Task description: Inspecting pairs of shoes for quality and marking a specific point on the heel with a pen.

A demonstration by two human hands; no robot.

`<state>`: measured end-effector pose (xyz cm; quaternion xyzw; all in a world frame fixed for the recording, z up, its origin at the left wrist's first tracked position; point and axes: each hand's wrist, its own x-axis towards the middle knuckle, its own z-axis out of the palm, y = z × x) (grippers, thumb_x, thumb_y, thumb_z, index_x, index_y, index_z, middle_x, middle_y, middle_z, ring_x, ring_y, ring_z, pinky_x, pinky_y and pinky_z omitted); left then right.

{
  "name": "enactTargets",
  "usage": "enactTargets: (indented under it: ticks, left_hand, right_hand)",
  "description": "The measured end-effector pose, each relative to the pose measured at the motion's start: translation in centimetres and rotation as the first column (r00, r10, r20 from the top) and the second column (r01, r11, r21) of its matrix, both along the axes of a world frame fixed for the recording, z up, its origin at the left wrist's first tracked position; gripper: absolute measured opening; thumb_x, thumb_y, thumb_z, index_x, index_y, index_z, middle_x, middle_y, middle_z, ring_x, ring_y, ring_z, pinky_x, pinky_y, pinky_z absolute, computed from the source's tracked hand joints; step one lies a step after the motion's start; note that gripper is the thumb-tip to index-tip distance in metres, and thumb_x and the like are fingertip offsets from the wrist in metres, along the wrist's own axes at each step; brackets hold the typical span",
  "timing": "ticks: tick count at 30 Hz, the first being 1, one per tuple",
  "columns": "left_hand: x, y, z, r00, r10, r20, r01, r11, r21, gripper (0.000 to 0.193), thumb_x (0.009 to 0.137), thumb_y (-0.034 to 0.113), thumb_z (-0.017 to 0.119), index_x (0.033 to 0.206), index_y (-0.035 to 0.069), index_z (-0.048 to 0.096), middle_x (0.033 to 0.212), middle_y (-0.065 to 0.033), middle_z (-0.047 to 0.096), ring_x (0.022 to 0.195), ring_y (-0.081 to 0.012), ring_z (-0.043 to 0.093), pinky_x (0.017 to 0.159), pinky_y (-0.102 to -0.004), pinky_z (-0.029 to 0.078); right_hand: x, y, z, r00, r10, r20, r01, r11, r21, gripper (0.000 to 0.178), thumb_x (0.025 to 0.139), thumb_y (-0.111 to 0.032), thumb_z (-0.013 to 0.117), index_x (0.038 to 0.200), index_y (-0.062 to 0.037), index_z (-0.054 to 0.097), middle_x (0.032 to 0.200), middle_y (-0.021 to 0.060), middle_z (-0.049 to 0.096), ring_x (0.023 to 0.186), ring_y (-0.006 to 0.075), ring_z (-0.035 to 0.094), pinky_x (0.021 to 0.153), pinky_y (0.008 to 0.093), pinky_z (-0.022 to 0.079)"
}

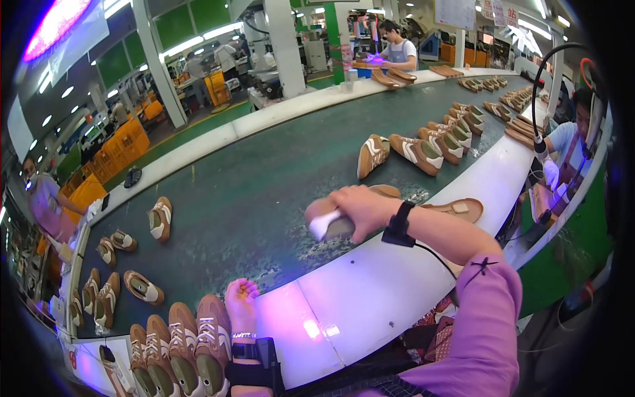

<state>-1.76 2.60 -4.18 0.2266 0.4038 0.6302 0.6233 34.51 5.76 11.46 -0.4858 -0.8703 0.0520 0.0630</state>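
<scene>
My right hand (pixel 364 206) is closed over a brown and white sneaker (pixel 323 220), blurred by motion, above the near edge of the green conveyor belt (pixel 251 178). Just past my fingers lies a tan sole piece (pixel 385 191). Under my forearm, another tan sole (pixel 465 209) rests on the white ledge (pixel 344 291). My left hand (pixel 242 295) has its fingers curled in and nothing visible in them. Beside it, to the left, stands a tight row of tan sneakers (pixel 213 331) with white laces and olive linings.
Several sneakers (pixel 440 142) line the belt at right; others (pixel 142 286) are scattered at left. A black cable lamp (pixel 539 142) hangs over the right ledge. Co-workers sit at the right (pixel 567 142) and far side (pixel 400 51); another person (pixel 49 202) stands at the left end.
</scene>
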Motion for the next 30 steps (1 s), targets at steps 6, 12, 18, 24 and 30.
enactTargets:
  ticks: [6, 12, 18, 24, 30]
  left_hand:
    - [-0.1, -0.6, -0.1, 1.000, -0.016, 0.002, 0.016, 0.999, 0.039, 0.018, 0.086, 0.022, 0.053, 0.089, 0.005, 0.053, 0.081, -0.0092, 0.057, 0.071, -0.0189, 0.056, 0.062, -0.0291, 0.048]
    - [2.1, -1.6, 2.3, 0.961, -0.166, -0.223, 0.201, 0.969, 0.143, 0.037, 0.082, 0.031, 0.057, 0.108, 0.005, 0.051, 0.098, -0.0085, 0.054, 0.087, -0.0180, 0.053, 0.070, -0.0316, 0.047]
    - [2.7, -2.7, 2.5, 0.929, -0.262, -0.261, 0.303, 0.944, 0.132, 0.048, 0.079, 0.035, 0.060, 0.114, 0.003, 0.050, 0.100, -0.0074, 0.054, 0.091, -0.0167, 0.053, 0.073, -0.0326, 0.047]
    - [4.4, -3.1, 3.8, 0.877, -0.273, -0.395, 0.333, 0.939, 0.090, 0.036, 0.083, 0.018, 0.057, 0.112, -0.002, 0.050, 0.098, -0.0066, 0.054, 0.087, -0.0124, 0.053, 0.072, -0.0243, 0.046]
    - [4.9, -3.4, 4.7, 0.853, -0.355, -0.383, 0.400, 0.916, 0.043, 0.037, 0.083, 0.021, 0.060, 0.113, 0.001, 0.051, 0.097, -0.0054, 0.055, 0.088, -0.0118, 0.055, 0.072, -0.0243, 0.046]
  right_hand:
    - [-8.2, -9.9, 1.3, 0.706, 0.704, 0.077, -0.702, 0.710, -0.062, 0.079, 0.045, -0.019, 0.077, 0.117, -0.0053, 0.050, 0.105, 0.0140, 0.053, 0.102, 0.0329, 0.050, 0.091, 0.0459, 0.035]
    - [-9.0, -8.6, -1.8, 0.589, 0.768, -0.251, -0.808, 0.566, -0.166, 0.072, 0.050, -0.021, 0.076, 0.117, -0.0040, 0.055, 0.107, 0.0137, 0.057, 0.104, 0.0303, 0.053, 0.094, 0.0393, 0.038]
    - [-5.0, 2.5, 2.2, 0.922, -0.008, -0.386, -0.242, 0.768, -0.594, 0.074, 0.067, -0.038, 0.073, 0.127, -0.0011, 0.049, 0.123, 0.0173, 0.055, 0.112, 0.0266, 0.053, 0.094, 0.0339, 0.042]
    - [-2.6, 5.1, -4.4, 0.955, -0.249, -0.160, 0.070, 0.715, -0.696, 0.086, 0.074, -0.046, 0.066, 0.137, 0.0021, 0.032, 0.139, 0.0193, 0.038, 0.129, 0.0275, 0.036, 0.105, 0.0344, 0.030]
    - [-0.2, -0.1, -5.6, 0.747, -0.386, -0.541, -0.318, 0.507, -0.801, 0.082, 0.073, -0.039, 0.070, 0.139, -0.0069, 0.033, 0.134, 0.0156, 0.042, 0.122, 0.0206, 0.041, 0.101, 0.0319, 0.032]
